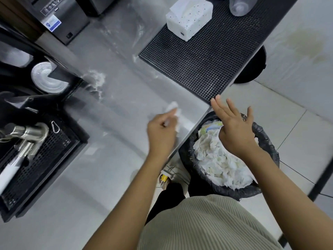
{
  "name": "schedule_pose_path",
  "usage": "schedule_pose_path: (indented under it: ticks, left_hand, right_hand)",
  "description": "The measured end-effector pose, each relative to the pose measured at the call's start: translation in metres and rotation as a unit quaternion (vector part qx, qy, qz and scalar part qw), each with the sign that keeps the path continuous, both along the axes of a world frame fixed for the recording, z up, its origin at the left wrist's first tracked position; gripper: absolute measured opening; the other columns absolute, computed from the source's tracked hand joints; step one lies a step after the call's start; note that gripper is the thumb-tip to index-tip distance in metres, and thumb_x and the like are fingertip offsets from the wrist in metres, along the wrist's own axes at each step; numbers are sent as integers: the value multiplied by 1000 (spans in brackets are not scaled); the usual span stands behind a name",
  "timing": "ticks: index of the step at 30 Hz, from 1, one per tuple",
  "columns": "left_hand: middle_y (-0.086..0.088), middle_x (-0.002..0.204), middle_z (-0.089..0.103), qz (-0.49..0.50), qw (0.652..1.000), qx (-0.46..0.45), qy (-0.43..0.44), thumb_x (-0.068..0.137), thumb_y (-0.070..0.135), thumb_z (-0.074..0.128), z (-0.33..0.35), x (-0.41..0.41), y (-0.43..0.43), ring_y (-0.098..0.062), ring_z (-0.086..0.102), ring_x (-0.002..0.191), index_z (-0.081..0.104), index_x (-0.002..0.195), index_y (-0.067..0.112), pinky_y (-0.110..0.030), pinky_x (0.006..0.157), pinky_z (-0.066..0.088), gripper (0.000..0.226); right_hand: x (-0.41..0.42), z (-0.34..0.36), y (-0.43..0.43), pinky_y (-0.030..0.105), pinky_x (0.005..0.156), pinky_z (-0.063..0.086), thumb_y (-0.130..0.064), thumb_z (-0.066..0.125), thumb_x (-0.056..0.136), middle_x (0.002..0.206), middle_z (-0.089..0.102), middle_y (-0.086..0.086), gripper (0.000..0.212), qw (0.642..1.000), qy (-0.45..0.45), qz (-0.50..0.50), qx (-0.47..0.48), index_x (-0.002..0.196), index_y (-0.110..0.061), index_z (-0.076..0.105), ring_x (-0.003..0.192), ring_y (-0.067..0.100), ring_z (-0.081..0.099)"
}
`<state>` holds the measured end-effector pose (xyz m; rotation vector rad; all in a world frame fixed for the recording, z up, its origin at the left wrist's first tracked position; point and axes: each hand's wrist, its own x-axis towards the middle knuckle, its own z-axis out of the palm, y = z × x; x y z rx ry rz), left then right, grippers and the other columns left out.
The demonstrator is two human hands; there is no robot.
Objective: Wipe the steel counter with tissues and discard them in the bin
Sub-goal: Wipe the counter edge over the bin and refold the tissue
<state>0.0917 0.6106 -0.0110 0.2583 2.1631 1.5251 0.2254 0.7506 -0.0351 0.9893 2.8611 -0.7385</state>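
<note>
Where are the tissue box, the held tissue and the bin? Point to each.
tissue box [189, 18]: head view, top face.
tissue [172, 107]: head view, wad's upper end.
bin [265, 136]: head view, right rim.

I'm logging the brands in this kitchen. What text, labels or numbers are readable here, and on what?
No text reads clearly.
Blue-and-white sticker on the machine: blurred.
Row of marks above it: blurred.
Dark tag on the tissue pack: too small.

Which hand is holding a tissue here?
The left hand, gripping a crumpled tissue at the steel counter; the right hand hovers open over the bin.
</note>
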Motion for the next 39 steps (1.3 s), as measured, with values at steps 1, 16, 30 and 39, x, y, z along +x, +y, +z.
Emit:
schedule_pose_path:
  ticks: [1, 16, 30, 39]
  left_hand:
    - [2, 106, 63, 41, 998, -31, 35, 91, 7, 59, -4, -14, -10, -11, 57, 62, 71, 111, 20, -27, 58, 52, 27]
    - [-4, 105, 60, -46, 983, -79, 160, 91, 4, 56, -14, -28, 3, -3, 57, 88, 66, 117, 11, -16, 83, 47, 29]
    - [-3, 97, 59, -49, 978, -74, 191, 92, 8, 55, 6, -52, -32, -6, 56, 82, 63, 122, 10, -12, 84, 43, 31]
    - [-24, 116, 54, -7, 839, -433, 331, 88, -7, 46, 23, -227, -126, -39, 57, 101, 65, 106, -4, -38, 89, 45, 27]
  right_hand:
    - [0, 0, 0, 64, 113, -11, 10, 41, 80, 163, 4, -14, 92, 1000, 2, -1, -2, 156, -30, 9, 151, 17, 1]
    - [2, 1, 6, 66, 113, -10, 12, 40, 78, 161, 14, -17, 93, 999, 10, -4, -33, 155, -34, 17, 150, 20, 11]
    - [-33, 12, -14, 59, 101, 39, -11, 39, 83, 112, 65, -3, 45, 963, 212, -151, -78, 120, -15, 66, 110, 29, 57]
    - [-105, -4, -119, 35, 100, 30, -2, 51, 82, 123, 63, -2, 34, 951, 297, 2, -89, 109, -16, 67, 116, 20, 54]
